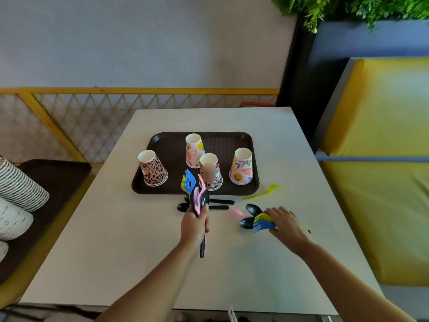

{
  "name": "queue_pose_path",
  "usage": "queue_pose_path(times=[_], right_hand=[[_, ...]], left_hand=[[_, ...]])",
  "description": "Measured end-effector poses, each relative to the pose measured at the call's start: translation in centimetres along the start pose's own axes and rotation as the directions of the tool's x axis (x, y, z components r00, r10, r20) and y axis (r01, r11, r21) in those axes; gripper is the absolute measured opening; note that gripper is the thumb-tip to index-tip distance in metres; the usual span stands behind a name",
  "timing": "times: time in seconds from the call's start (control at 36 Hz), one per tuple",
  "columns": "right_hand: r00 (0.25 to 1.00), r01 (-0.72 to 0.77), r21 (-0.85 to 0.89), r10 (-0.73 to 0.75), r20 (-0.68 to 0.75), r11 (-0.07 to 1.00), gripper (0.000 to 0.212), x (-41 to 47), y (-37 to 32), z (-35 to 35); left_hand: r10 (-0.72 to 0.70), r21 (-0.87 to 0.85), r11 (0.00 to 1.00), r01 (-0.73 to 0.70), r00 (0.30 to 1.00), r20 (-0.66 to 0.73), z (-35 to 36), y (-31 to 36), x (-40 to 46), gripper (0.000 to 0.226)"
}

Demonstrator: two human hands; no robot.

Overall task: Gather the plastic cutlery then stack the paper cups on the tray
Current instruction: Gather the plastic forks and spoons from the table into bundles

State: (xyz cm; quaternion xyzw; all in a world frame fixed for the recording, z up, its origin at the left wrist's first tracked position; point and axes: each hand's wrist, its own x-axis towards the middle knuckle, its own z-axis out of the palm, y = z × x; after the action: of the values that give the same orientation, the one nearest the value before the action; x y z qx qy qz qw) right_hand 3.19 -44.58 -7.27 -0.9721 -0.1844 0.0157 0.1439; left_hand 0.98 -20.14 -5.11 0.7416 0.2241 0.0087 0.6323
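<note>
My left hand [194,225] grips an upright bundle of cutlery [194,189]: blue, yellow and pink forks and black spoons. My right hand [284,223] lies over a second bunch on the table [111,240], with black spoons [251,216], a yellow fork and a blue fork [263,225] sticking out to the left. Two black spoons [219,204] lie in front of the brown tray [234,141]. A pink fork [236,213] and a yellow-green fork [264,192] lie loose. Several upside-down paper cups stand on the tray: a leopard-print cup [153,168], a floral cup [194,149], a brown cup [210,171] and another floral cup [242,167].
A yellow bench seat [380,159] runs along the right of the table. On the left, stacks of striped cups [16,184] lie on another brown tray [58,180]. A yellow lattice rail [92,112] and a planter [348,10] stand behind.
</note>
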Motion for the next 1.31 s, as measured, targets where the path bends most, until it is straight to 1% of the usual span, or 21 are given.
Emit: queue_pose_path(times=[0.06, 0.14, 0.25, 0.31, 0.36, 0.42, 0.47, 0.56, 0.64, 0.75, 0.81, 0.94, 1.03, 1.11, 1.22, 1.25, 1.31], right_hand=[[0.999, -0.037, 0.011, 0.036, 0.036, 0.999, 0.038, 0.1, 1.0, -0.4], [0.998, -0.021, 0.033, 0.019, 0.053, 0.999, 0.041, -0.2, 2.2, -0.6], [0.996, -0.012, 0.045, 0.008, 0.085, 0.999, 0.027, -0.9, 2.7, 0.2], [0.997, 0.013, 0.067, -0.018, 0.077, 0.998, 0.023, -1.0, 2.7, 0.8], [0.998, 0.048, 0.107, -0.052, 0.035, 0.993, 0.023, -0.5, 2.4, 0.9], [0.997, 0.071, 0.158, -0.065, -0.045, 0.985, 0.025, 0.4, 1.8, 0.6], [0.994, 0.087, 0.163, -0.074, -0.087, 0.983, 0.028, 1.3, 1.1, 0.2], [0.996, 0.075, 0.145, -0.067, -0.058, 0.987, 0.029, 2.2, 0.2, 0.0], [1.000, -0.015, 0.123, 0.013, 0.017, 0.992, 0.033, 2.7, 0.2, 0.7], [0.999, -0.015, 0.176, 0.008, 0.042, 0.984, 0.033, 2.9, 0.2, 1.2], [0.998, -0.022, 0.159, 0.013, 0.054, 0.987, 0.033, 3.1, 0.2, 1.2], [0.995, -0.050, 0.147, 0.036, 0.097, 0.988, 0.022, 3.4, 0.5, 1.6], [0.994, -0.032, 0.134, 0.019, 0.103, 0.990, 0.022, 3.2, 0.9, 1.9], [0.998, -0.013, 0.130, 0.004, 0.070, 0.991, 0.021, 3.0, 1.2, 1.9], [0.999, 0.028, 0.179, -0.020, -0.049, 0.983, 0.021, 3.6, 0.5, 1.5], [0.996, 0.058, 0.181, -0.044, -0.082, 0.982, 0.024, 4.0, -0.1, 1.3], [0.990, 0.114, 0.192, -0.097, -0.099, 0.975, 0.032, 4.8, -1.5, 0.7]], left_hand=[[-0.004, -0.025, 1.000, 0.005, 1.000, 0.012, 0.7, 0.2, -0.2, 0.029], [-0.006, -0.032, 0.999, 0.006, 1.000, 0.005, 1.2, 0.4, -0.3, 0.029], [-0.021, -0.016, 1.000, 0.021, 1.000, -0.010, 1.1, -0.3, -0.8, 0.029], [-0.025, -0.006, 1.000, 0.025, 1.000, -0.019, 0.8, -0.6, -0.9, 0.029], [-0.024, -0.004, 1.000, 0.024, 0.999, -0.033, 0.5, -0.4, -0.8, 0.030], [-0.026, -0.007, 1.000, 0.026, 0.999, -0.046, 0.3, -0.1, -0.6, 0.030], [-0.031, -0.021, 0.999, 0.030, 0.998, -0.055, 0.3, 0.1, -0.4, 0.028], [-0.036, -0.024, 0.999, 0.034, 0.997, -0.067, 0.3, 0.2, -0.4, 0.026], [-0.039, -0.024, 0.999, 0.037, 0.996, -0.076, 0.2, 0.3, -0.4, 0.027], [-0.036, -0.044, 0.999, 0.032, 0.996, -0.086, 0.1, 0.5, -0.4, 0.028], [-0.030, -0.049, 0.998, 0.026, 0.996, -0.089, 0.0, 0.7, -0.4, 0.029], [-0.019, -0.038, 0.999, 0.015, 0.995, -0.094, -0.3, 0.8, -0.3, 0.029], [-0.020, -0.020, 1.000, 0.018, 0.995, -0.097, -0.5, 0.5, -0.3, 0.029], [-0.026, -0.018, 1.000, 0.024, 0.994, -0.110, -0.8, 0.3, -0.3, 0.028], [-0.025, -0.016, 1.000, 0.023, 0.992, -0.126, -1.5, 0.1, -0.2, 0.028], [-0.028, -0.016, 1.000, 0.026, 0.991, -0.129, -1.6, 0.1, -0.2, 0.027], [-0.035, -0.024, 0.999, 0.032, 0.991, -0.130, -1.8, 0.0, -0.1, 0.026]])
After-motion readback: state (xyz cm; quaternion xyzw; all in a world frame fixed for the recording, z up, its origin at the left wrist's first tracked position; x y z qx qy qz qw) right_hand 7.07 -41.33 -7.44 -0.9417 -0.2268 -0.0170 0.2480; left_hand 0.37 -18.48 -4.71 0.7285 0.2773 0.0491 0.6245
